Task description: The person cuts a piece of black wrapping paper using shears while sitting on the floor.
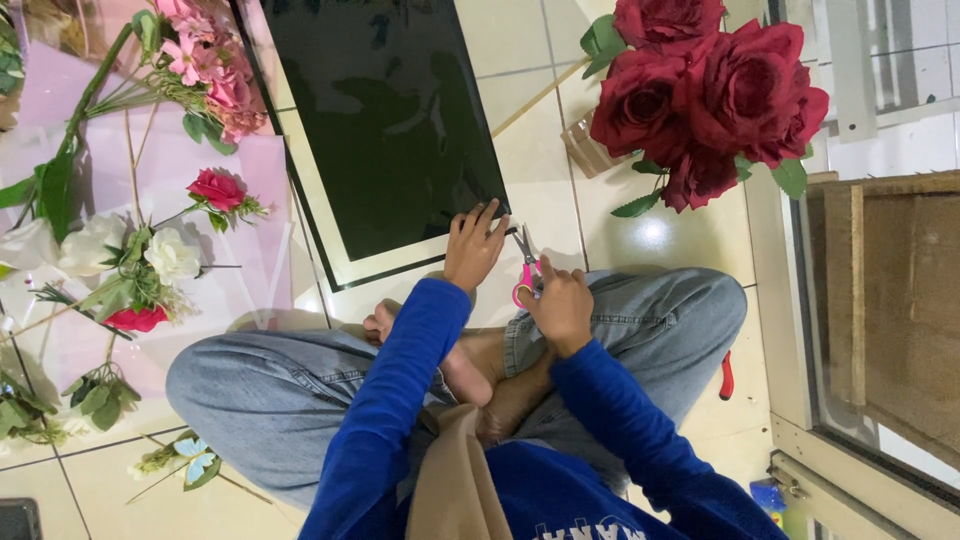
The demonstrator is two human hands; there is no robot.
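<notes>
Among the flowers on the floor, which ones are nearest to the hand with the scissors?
The dark red roses, upper right, lie nearest the right hand. The pink, white and small red flowers all lie far left.

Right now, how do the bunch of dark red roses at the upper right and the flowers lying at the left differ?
The dark red roses are one colour and packed into a tight bunch; the flowers at the left are mixed pink, white and red. The roses sit close together by a small wooden piece, while the left ones lie spread out singly on pale pink sheets. Both have green leaves and lie on the floor near the seated person.
</notes>
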